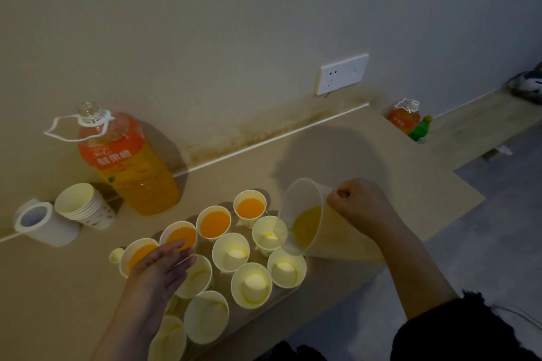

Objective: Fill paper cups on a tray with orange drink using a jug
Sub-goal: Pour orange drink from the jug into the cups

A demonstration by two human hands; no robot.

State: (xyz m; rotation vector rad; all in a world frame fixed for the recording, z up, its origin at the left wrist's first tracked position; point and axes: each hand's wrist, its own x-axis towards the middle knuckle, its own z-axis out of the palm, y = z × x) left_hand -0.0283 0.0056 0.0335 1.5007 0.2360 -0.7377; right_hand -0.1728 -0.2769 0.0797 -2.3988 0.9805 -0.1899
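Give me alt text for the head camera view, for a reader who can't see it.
A right hand tilts a clear jug of orange drink over a paper cup; four neighbouring cups are full. The left hand is open beside them; a large bottle stands behind.

One head cam, wide-angle, looks fwd & down from above at the table. It's close in: left hand & right hand reach in from bottom edge. Top half is wall; frame sits tilted.

Dim, grainy indoor light: a broad soft shadow darkens the table at centre right, another backs the bottle at left; straight lines bow near the edges.
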